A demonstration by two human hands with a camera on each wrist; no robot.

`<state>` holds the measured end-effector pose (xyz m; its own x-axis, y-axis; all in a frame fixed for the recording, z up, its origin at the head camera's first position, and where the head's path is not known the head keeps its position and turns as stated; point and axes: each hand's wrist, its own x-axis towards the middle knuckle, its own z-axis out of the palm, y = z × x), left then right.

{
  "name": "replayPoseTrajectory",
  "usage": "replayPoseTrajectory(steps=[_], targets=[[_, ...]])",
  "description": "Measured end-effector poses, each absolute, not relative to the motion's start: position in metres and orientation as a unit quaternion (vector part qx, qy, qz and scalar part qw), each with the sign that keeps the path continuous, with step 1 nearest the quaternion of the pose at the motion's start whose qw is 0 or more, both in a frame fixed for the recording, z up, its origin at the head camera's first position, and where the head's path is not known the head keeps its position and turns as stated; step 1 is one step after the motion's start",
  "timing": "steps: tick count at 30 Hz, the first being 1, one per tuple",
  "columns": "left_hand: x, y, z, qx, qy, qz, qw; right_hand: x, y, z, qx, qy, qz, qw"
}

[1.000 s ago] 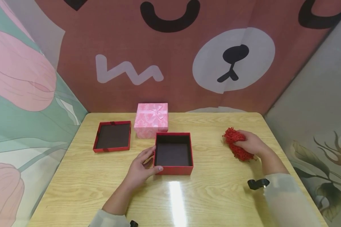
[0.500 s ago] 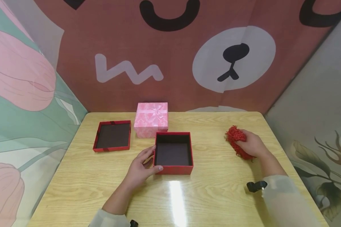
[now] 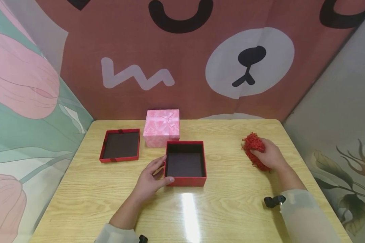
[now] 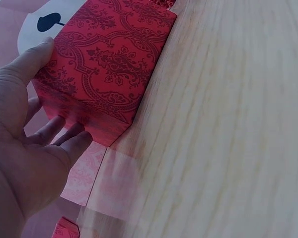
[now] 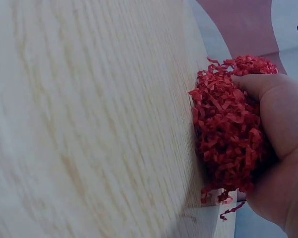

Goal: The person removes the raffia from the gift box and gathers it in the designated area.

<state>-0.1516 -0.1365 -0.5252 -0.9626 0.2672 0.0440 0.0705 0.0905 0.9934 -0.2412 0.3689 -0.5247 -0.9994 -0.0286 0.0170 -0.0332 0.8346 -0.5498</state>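
A red gift box point(image 3: 186, 181) with a black inside stands open-topped mid-table; the left wrist view shows the dark scroll pattern on its wall point(image 4: 114, 59). My left hand point(image 3: 150, 180) holds its left side, thumb over the near left corner and fingers along the left wall. At the right of the table, my right hand point(image 3: 270, 153) grips a bundle of red shredded paper point(image 3: 253, 143). In the right wrist view the crinkled strips point(image 5: 228, 129) bulge out past the thumb, and a few hang loose below.
Behind the red box is a closed pink gift box point(image 3: 162, 123) with a ribbon bow. To the left, a red lid point(image 3: 121, 145) lies with its black inside up. Printed walls enclose the wooden table point(image 3: 225, 202) at the back and sides.
The right hand has shifted slightly away from me with the shredded paper, drawing it a little to the right. The left hand and the red box keep their place.
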Motion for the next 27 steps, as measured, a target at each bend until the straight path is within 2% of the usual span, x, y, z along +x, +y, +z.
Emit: replayPoseTrajectory(steps=[12,27], targets=[[-0.152,-0.137,-0.522,0.115,0.745,0.653,0.072,-0.234,0.370,-0.516,0.005,-0.956,0.295,0.000],[-0.154,-0.137,-0.522,0.113,0.749,0.649,0.073,-0.224,0.358,-0.504,0.043,-0.948,0.303,0.089]])
